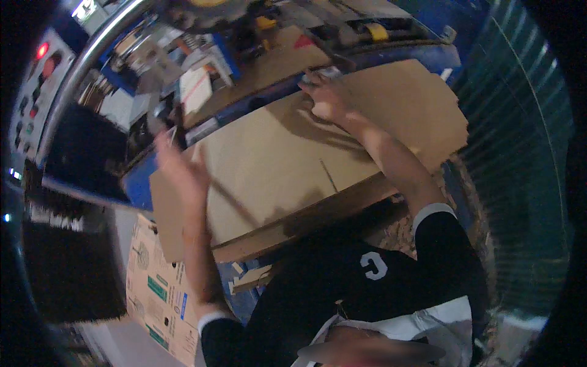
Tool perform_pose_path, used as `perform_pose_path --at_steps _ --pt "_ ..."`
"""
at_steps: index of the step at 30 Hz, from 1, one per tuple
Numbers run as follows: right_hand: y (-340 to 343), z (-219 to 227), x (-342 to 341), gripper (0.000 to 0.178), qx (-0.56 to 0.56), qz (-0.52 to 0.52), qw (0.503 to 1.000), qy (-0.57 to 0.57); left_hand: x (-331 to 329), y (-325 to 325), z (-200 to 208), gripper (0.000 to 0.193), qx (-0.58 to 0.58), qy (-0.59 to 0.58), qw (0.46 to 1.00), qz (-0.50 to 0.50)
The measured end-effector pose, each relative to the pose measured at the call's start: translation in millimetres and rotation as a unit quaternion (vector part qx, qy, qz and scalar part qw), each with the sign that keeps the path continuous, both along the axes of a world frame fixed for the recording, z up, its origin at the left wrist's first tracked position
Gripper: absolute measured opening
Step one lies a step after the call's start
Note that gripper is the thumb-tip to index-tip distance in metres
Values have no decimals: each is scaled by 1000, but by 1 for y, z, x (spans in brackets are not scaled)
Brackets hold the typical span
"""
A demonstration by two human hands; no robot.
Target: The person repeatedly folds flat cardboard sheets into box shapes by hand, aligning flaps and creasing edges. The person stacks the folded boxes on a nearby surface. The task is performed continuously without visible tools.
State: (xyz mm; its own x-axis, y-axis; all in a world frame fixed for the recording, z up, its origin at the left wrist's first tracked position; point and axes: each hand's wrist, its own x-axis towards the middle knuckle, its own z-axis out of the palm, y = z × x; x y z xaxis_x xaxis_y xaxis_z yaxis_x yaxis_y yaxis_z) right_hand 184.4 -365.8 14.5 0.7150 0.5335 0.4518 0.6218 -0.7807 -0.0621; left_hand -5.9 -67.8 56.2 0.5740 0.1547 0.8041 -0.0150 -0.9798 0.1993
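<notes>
Brown cardboard fills the middle of my view: a large flat cardboard sheet (287,165) lying across a blue workbench (139,183), running from centre left to the upper right of the frame, with a torn edge on its right side. Below it, at lower left, I see a printed carton panel (160,293) leaning near the floor. A few small cardboard scraps (251,278) lie under the sheet's near edge, at lower centre. My right hand (327,98), in the upper centre, rests flat on the sheet's far edge, fingers spread and pressing down. My left hand (177,168), at centre left, is raised at the sheet's left edge; it is motion-blurred, so I cannot tell whether it grips anything.
</notes>
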Motion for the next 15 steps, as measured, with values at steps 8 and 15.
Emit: perform_pose_path --at_steps 8,15 --pt "-227 -59 -95 75 362 -461 803 -108 -151 24 -84 73 -442 -112 801 387" --pt "-262 -107 -74 87 307 -478 821 54 -156 29 -59 72 -495 -48 803 328"
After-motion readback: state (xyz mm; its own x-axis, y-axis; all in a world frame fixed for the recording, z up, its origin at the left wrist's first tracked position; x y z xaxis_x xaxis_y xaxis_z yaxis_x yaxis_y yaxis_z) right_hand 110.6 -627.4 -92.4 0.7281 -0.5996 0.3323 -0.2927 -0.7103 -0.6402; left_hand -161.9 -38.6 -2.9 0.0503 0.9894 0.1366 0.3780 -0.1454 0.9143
